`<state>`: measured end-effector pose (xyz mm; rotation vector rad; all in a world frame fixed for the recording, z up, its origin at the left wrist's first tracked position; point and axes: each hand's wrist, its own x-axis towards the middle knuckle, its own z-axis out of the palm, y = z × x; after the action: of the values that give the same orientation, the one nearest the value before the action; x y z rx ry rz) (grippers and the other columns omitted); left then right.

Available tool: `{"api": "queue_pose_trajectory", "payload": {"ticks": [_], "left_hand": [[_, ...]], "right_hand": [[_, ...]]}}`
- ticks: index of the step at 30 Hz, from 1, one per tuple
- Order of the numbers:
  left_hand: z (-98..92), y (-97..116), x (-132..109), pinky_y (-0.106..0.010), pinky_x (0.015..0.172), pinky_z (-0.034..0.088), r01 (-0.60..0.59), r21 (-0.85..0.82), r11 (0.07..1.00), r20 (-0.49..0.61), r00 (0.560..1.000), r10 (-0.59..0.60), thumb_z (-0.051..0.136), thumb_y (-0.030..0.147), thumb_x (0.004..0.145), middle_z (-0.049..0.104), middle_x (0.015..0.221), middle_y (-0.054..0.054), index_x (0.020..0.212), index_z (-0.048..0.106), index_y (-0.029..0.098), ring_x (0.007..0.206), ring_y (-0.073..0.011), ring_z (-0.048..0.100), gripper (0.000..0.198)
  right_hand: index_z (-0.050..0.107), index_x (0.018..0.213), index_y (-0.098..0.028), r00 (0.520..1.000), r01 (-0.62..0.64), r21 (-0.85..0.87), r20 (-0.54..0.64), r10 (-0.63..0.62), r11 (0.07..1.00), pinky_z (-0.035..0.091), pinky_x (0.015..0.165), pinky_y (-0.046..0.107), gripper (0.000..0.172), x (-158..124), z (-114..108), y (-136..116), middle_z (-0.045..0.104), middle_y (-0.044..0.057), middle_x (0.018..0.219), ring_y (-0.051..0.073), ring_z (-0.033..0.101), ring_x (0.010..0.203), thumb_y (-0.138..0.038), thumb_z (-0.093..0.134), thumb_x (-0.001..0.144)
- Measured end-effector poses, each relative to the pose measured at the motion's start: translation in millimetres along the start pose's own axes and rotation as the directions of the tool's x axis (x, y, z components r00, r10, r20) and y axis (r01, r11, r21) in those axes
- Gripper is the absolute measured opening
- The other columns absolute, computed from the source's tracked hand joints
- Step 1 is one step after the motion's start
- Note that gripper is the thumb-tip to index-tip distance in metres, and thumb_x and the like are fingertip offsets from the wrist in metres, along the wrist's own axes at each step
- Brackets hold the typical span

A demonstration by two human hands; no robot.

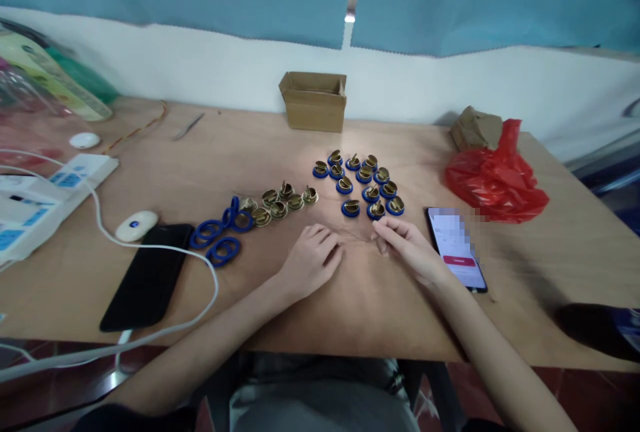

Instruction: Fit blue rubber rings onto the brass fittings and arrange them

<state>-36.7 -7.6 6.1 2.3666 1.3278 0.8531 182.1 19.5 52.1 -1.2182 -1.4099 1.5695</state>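
My left hand (313,260) rests palm down on the wooden table (380,305), fingers loosely apart, holding nothing. My right hand (407,249) lies beside it, fingers stretched toward the left hand, also holding nothing. Just beyond the hands sits a cluster of brass pieces fitted with blue rings (361,183). To its left lie several bare brass pieces (280,204). Further left are loose blue rings (219,232).
A lit phone (457,249) lies right of my right hand; a dark phone (146,277) with a white cable (165,332) lies at left. A cardboard box (314,100) stands at the back, a red plastic bag (495,179) at right, a white power strip (45,195) at far left.
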Motion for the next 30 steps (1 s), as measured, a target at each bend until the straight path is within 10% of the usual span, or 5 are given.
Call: {"api": "queue_pose_trajectory", "payload": {"ticks": [8, 16, 22, 26, 30], "left_hand": [[-20.1, -43, 27, -0.060, 0.123, 0.014, 0.123, 0.206, 0.971, -0.214, 0.974, -0.078, 0.052, 0.023, 0.094, 0.046, 0.154, -0.017, 0.147, 0.048, 0.015, 0.152, -0.0373, 0.027, 0.053], [-16.7, -51, 34, -0.061, 0.118, 0.026, 0.078, 0.213, 0.974, -0.146, 0.988, -0.047, 0.052, 0.024, 0.097, 0.072, 0.114, -0.013, 0.112, 0.070, 0.020, 0.124, -0.0341, 0.058, 0.024], [-16.2, -28, 27, -0.043, 0.101, 0.050, 0.071, -0.329, 0.942, -0.198, 0.970, -0.142, 0.058, 0.021, 0.093, 0.063, 0.119, -0.013, 0.130, 0.059, 0.019, 0.112, -0.0239, 0.062, 0.037], [-14.1, -16, 23, -0.039, 0.104, 0.050, 0.100, -0.780, 0.617, -0.038, 0.978, -0.206, 0.062, 0.026, 0.092, 0.063, 0.129, -0.013, 0.129, 0.059, 0.019, 0.119, -0.0222, 0.063, 0.037], [-14.4, -8, 22, -0.035, 0.092, 0.056, 0.200, -0.867, 0.456, 0.126, 0.974, -0.188, 0.065, 0.032, 0.092, 0.071, 0.115, -0.011, 0.127, 0.062, 0.019, 0.103, -0.0208, 0.069, 0.038]], "right_hand": [[0.057, 0.069, -0.018, 0.997, -0.036, -0.092, 0.059, 0.042, 0.995, 0.032, 0.051, 0.024, 0.043, -2, 2, 1, 0.048, -0.005, 0.059, 0.009, 0.042, 0.051, -0.056, 0.068, 0.087], [0.053, 0.067, -0.020, 0.993, -0.031, -0.116, 0.109, 0.044, 0.993, 0.034, 0.051, 0.024, 0.045, -1, 6, 7, 0.046, -0.005, 0.059, 0.009, 0.042, 0.052, -0.058, 0.067, 0.087], [0.056, 0.070, -0.019, 0.997, 0.027, -0.059, 0.078, -0.023, 0.998, 0.037, 0.054, 0.025, 0.043, -4, 7, -1, 0.050, -0.004, 0.060, 0.010, 0.044, 0.053, -0.057, 0.064, 0.090], [0.058, 0.074, -0.020, 0.991, 0.050, 0.140, 0.117, -0.066, 0.989, 0.038, 0.054, 0.025, 0.037, -8, 10, -3, 0.052, -0.004, 0.060, 0.010, 0.046, 0.054, -0.052, 0.070, 0.088], [0.060, 0.079, -0.020, 0.983, 0.003, 0.295, 0.176, -0.057, 0.956, 0.038, 0.052, 0.025, 0.035, -9, 14, 2, 0.050, -0.004, 0.060, 0.011, 0.045, 0.053, -0.052, 0.074, 0.085]]}}
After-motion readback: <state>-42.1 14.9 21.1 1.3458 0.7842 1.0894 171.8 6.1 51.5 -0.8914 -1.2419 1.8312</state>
